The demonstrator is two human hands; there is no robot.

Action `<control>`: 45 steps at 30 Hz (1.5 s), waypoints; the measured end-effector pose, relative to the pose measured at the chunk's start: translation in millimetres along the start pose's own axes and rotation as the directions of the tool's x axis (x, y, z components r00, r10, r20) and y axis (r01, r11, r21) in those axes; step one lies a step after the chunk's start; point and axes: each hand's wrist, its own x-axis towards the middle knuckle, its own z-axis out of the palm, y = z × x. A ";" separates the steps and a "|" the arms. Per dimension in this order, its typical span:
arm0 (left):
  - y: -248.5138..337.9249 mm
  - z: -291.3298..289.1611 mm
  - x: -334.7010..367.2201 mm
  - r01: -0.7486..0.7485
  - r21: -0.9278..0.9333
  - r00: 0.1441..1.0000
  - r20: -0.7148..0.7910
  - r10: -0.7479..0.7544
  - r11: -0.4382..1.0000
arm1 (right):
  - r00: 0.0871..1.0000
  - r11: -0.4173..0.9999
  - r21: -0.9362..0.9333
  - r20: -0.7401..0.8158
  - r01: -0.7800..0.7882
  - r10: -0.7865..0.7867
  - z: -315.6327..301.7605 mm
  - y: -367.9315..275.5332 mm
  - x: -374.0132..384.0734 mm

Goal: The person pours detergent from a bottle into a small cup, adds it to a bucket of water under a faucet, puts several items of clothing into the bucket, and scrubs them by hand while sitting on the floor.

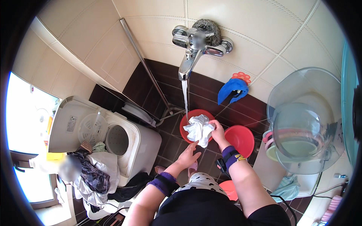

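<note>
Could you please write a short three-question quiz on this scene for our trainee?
1. Which hand grips the white cloth?
2. True or false: the tap is shut off.
3. What colour is the basin beneath the white cloth? a) blue b) red c) green

Key:
1. The right hand.
2. False; water is running from it.
3. b) red

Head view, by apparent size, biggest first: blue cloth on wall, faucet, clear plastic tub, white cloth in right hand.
1. Clear plastic tub
2. Faucet
3. White cloth and blue cloth: too alike to rank; the white one is bunched up.
</note>
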 end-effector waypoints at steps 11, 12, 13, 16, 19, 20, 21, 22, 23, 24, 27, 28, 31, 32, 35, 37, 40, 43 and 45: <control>-55.7 -21.5 -37.3 0.103 -0.280 0.994 0.003 -0.107 0.955 | 0.895 0.915 0.046 0.233 -0.401 0.380 12.3 25.1 -46.0; -55.9 -26.7 -43.3 0.109 -0.276 0.993 -0.011 -0.116 0.955 | 0.890 0.918 0.014 0.252 -0.396 0.380 15.9 20.2 -52.1; -55.3 -32.1 -50.7 0.115 -0.273 0.992 -0.026 -0.126 0.955 | 0.866 0.900 0.027 0.284 -0.436 0.411 20.0 15.1 -58.7; -67.2 -45.2 -77.4 0.107 -0.322 0.985 -0.098 -0.145 0.941 | 0.808 0.875 0.059 0.417 -0.481 0.416 36.3 -5.8 -71.0; -56.4 -65.5 -106.1 0.134 -0.400 0.961 -0.171 -0.217 0.906 | 0.771 0.895 0.053 0.532 -0.443 0.350 63.0 -30.3 -77.8; -59.8 -70.5 -115.9 0.113 -0.427 0.955 -0.203 -0.217 0.897 | 0.753 0.903 0.051 0.573 -0.428 0.324 72.4 -40.8 -79.0; -61.6 -76.9 -127.3 0.091 -0.450 0.946 -0.239 -0.218 0.888 | 0.730 0.910 0.052 0.616 -0.411 0.295 83.8 -53.5 -79.9; -58.7 -85.0 -138.9 0.066 -0.484 0.939 -0.266 -0.218 0.873 | 0.705 0.917 0.053 0.658 -0.395 0.265 94.3 -66.6 -81.7; -60.3 -91.0 -150.6 0.054 -0.475 0.930 -0.297 -0.218 0.878 | 0.686 0.921 0.057 0.685 -0.386 0.246 104.1 -80.7 -84.8; -63.6 -97.7 -163.6 0.037 -0.465 0.918 -0.335 -0.214 0.884 | 0.666 0.927 0.060 0.713 -0.370 0.220 115.5 -96.8 -87.4; -64.8 -122.9 -205.1 -0.011 -0.421 0.875 -0.444 -0.195 0.907 | 0.614 0.944 0.086 0.777 -0.319 0.137 151.3 -139.0 -100.1; -65.3 -130.7 -219.3 -0.050 -0.403 0.849 -0.499 -0.174 0.914 | 0.594 0.951 0.091 0.797 -0.295 0.108 163.2 -154.2 -105.0; -60.5 -161.2 -268.1 -0.042 -0.272 0.737 -0.658 -0.153 0.961 | 0.509 0.951 0.119 0.860 -0.287 0.046 196.8 -209.8 -123.5; -63.5 -174.3 -286.8 -0.053 -0.212 0.674 -0.728 -0.121 0.976 | 0.474 0.953 0.128 0.881 -0.273 0.017 209.8 -234.6 -131.7; -82.1 -204.8 -341.7 -0.136 -0.123 0.452 -0.891 -0.049 0.983 | 0.368 0.960 0.157 0.928 -0.231 -0.063 252.8 -287.4 -158.3; -89.1 -228.1 -385.1 -0.071 -0.018 0.288 -0.958 0.004 0.997 | 0.294 0.959 0.171 0.951 -0.225 -0.101 281.6 -323.5 -179.2; -124.2 -258.0 -444.7 0.005 0.022 0.048 -0.999 0.022 1.000 | 0.195 0.958 0.239 0.959 -0.155 -0.208 319.4 -380.1 -214.4; -168.5 -285.4 -494.9 0.291 0.030 -0.082 -0.995 0.056 0.956 | 0.099 0.955 0.283 0.956 -0.089 -0.275 358.6 -419.3 -248.8; -197.9 -300.7 -517.4 0.421 -0.022 -0.094 -0.995 0.020 0.907 | 0.040 0.936 0.348 0.936 0.049 -0.350 387.3 -437.0 -271.3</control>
